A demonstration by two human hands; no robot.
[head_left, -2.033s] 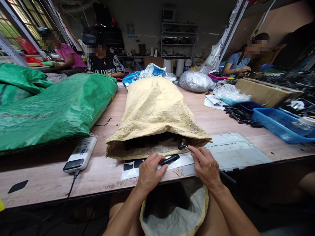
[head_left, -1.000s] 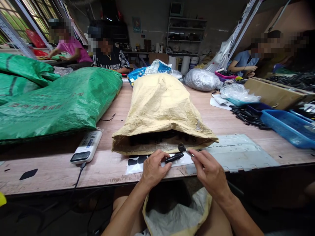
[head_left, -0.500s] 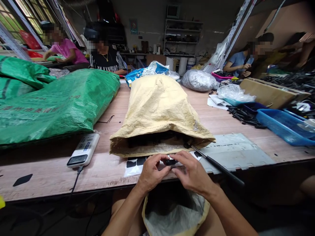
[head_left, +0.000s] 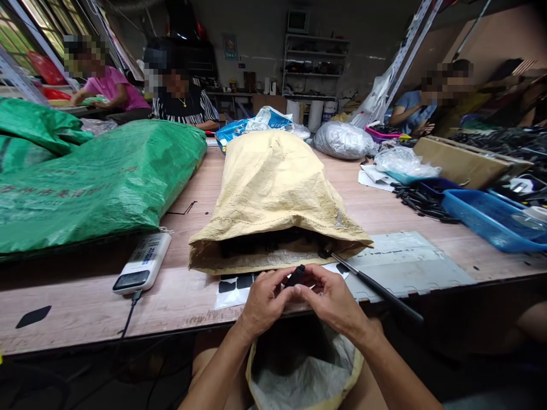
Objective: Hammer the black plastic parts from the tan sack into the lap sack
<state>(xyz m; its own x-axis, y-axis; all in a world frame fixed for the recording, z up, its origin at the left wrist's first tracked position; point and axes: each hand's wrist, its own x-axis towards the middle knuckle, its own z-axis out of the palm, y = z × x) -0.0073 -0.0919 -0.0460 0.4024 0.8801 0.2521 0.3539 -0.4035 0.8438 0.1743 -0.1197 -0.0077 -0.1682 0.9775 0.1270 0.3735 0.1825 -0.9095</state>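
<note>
Together, the left hand point(head_left: 265, 300) and right hand point(head_left: 335, 299) narrowly pinch a small black piece point(head_left: 296, 276).

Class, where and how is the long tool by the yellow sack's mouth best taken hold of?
Probably by its black handle, from the person's near right side: the handle is thicker than the metal shaft and juts past the edge of the table toward that side.

Daylight glows in the left window point(head_left: 12, 35); the back wall point(head_left: 260, 31) is dim; edges stretch
</note>
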